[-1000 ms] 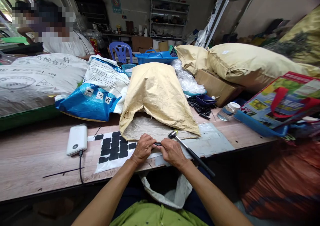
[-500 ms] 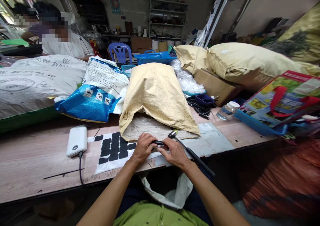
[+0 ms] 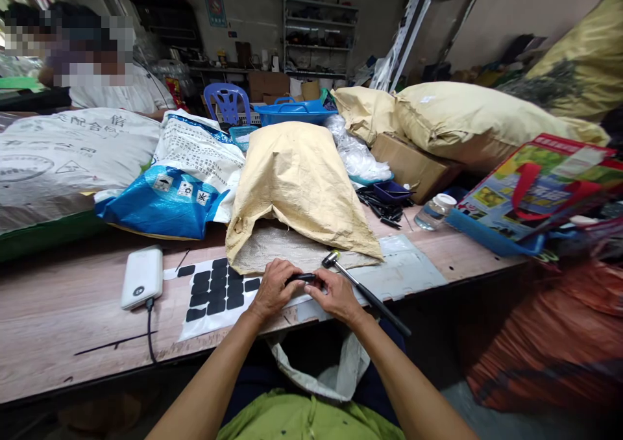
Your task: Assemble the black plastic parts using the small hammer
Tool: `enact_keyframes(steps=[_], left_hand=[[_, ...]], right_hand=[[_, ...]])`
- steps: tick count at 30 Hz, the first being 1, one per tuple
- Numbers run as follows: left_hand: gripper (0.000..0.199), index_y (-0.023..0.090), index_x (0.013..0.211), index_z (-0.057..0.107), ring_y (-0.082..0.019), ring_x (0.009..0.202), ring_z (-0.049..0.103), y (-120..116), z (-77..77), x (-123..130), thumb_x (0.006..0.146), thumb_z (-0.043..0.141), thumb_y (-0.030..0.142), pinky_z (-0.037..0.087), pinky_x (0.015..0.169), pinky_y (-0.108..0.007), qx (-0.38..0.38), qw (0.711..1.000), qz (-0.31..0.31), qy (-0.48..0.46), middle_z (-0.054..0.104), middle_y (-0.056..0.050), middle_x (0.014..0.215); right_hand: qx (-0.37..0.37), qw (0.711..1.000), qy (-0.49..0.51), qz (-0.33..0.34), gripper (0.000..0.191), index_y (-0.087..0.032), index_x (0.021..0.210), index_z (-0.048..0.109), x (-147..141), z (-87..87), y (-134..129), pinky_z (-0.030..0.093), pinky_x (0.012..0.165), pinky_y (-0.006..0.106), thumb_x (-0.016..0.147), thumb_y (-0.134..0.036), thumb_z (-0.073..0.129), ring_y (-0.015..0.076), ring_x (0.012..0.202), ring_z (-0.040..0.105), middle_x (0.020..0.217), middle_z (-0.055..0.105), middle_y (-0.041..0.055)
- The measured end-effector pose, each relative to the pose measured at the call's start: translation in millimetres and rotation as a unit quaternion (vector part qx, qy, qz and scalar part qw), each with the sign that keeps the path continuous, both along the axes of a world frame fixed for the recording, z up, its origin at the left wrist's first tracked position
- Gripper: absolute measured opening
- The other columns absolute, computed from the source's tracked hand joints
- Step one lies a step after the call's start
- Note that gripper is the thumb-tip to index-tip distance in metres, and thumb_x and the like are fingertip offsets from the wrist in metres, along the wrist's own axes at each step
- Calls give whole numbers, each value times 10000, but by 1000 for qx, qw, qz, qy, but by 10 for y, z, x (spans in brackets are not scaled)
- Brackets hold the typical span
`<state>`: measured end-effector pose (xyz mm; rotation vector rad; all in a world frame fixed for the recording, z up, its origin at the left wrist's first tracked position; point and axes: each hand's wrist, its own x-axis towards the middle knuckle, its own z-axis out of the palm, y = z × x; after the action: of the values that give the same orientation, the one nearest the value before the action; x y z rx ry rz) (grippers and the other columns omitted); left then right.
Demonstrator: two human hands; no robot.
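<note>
A small black cylindrical piece (image 3: pixel 302 277) is held between my two hands at the table's front edge. My left hand (image 3: pixel 276 289) is closed round its left part. The fingers of my right hand (image 3: pixel 335 293) pinch its right end. Just right of my right hand lies a hammer (image 3: pixel 357 284) with a black handle reaching past the edge. Left of my left hand is a white sheet (image 3: pixel 195 329) with rows of black rounded stickers (image 3: pixel 217 289). An open yellow sack (image 3: pixel 296 174) lies right behind my hands.
A white power bank (image 3: pixel 142 276) with a cable sits at left, near blue-white (image 3: pixel 180 174) and white sacks (image 3: pixel 63 161). At right are black parts (image 3: pixel 384 214), a jar (image 3: pixel 435 213) and a colourful bag (image 3: pixel 530 187). A person in white (image 3: pixel 117 93) is at back left.
The whole view has shifted slightly, so things appear further left. Both hands remain together on the black piece, which now shows nearly level between them.
</note>
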<state>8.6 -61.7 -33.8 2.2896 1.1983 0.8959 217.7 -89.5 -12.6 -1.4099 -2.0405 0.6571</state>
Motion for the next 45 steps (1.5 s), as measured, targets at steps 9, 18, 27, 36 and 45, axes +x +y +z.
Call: enact_keyframes(steps=[9,18,27,36,45], left_hand=[[180,239,1036,699,-232,994,550,-2,12,-8,978,599,377,362,912,-392,-14,1000,-11,9,694,-38,987],[205,236,1041,676,-229,983,547,-13,34,-2,998,546,389,375,902,-396,-15,1000,-12,13,680,-39,978],[151,229,976,616,-226,963,560,-19,-34,17,839,661,184,396,907,-385,4,1000,21,-6,675,-20,949],[175,228,928,606,-225,948,557,-37,-11,29,791,619,120,395,917,-393,9,1000,13,12,670,-16,922],[157,232,938,600,-232,958,564,-65,70,37,804,673,197,390,924,-397,-5,1000,-9,22,670,-20,921]], right_hand=[[3,1000,15,-6,213,-206,776,570,-3,-8,4,321,633,242,868,-370,672,117,643,499,706,576,-35],[-4,999,34,0,197,-208,789,593,5,-17,4,337,644,244,860,-375,670,121,651,523,725,611,-29],[-11,1000,29,2,168,-211,889,649,11,6,-4,353,646,241,844,-368,689,128,663,545,734,636,-31],[12,1000,1,-1,259,-215,936,673,-14,2,-25,368,667,241,856,-459,701,140,702,574,766,660,-13],[48,999,0,-1,220,-205,886,665,-36,-53,-9,368,689,249,933,-414,617,141,733,567,803,647,6]])
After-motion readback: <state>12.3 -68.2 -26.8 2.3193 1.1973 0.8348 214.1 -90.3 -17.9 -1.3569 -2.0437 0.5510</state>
